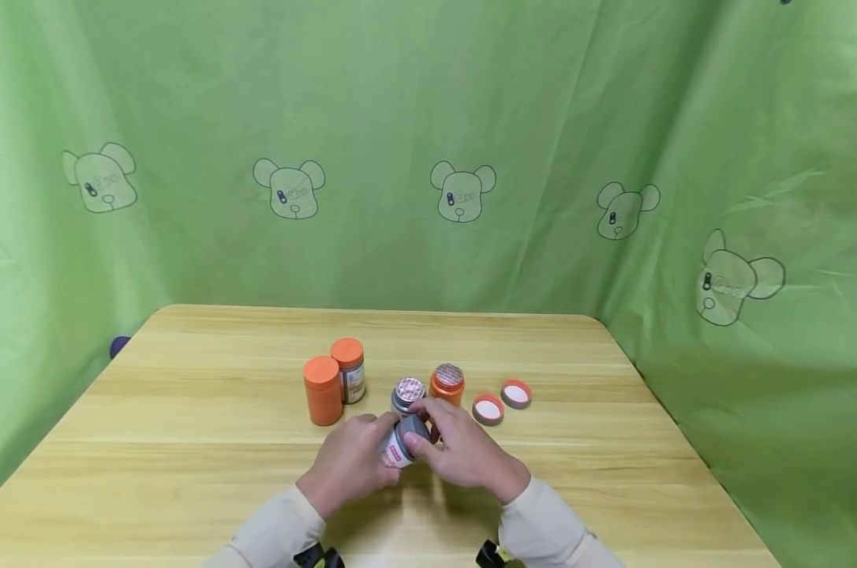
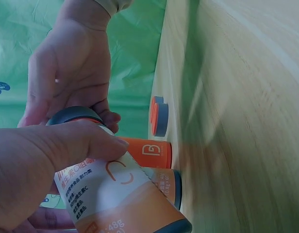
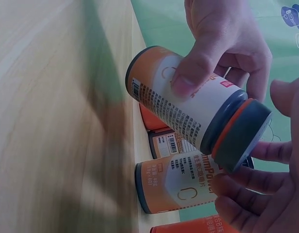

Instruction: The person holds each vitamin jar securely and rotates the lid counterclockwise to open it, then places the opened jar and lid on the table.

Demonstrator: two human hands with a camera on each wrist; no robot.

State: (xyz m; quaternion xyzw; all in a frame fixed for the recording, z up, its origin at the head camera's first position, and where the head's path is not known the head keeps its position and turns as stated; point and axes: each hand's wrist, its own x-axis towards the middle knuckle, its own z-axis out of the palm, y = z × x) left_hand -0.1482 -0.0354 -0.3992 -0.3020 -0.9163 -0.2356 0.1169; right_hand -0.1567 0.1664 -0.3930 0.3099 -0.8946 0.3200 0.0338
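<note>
My left hand (image 1: 353,461) grips a vitamin C bottle (image 3: 207,104) with a white and orange label, thumb across its side. The bottle is tilted above the table, its dark grey cap (image 3: 246,136) toward my right hand (image 1: 464,450). That hand is curled about the cap, with fingertips (image 3: 224,187) on the underside. Just behind the hands stand a similar foil-sealed bottle (image 1: 409,390) and an orange foil-sealed bottle (image 1: 447,383), both uncapped. In the head view my hands partly cover the held bottle.
Left of the hands stand an orange bottle (image 1: 323,394) and an orange-capped labelled bottle (image 1: 353,375). Two loose caps (image 1: 488,409) lie with white insides up on the right. A green curtain (image 1: 372,260) surrounds the wooden table (image 1: 187,473).
</note>
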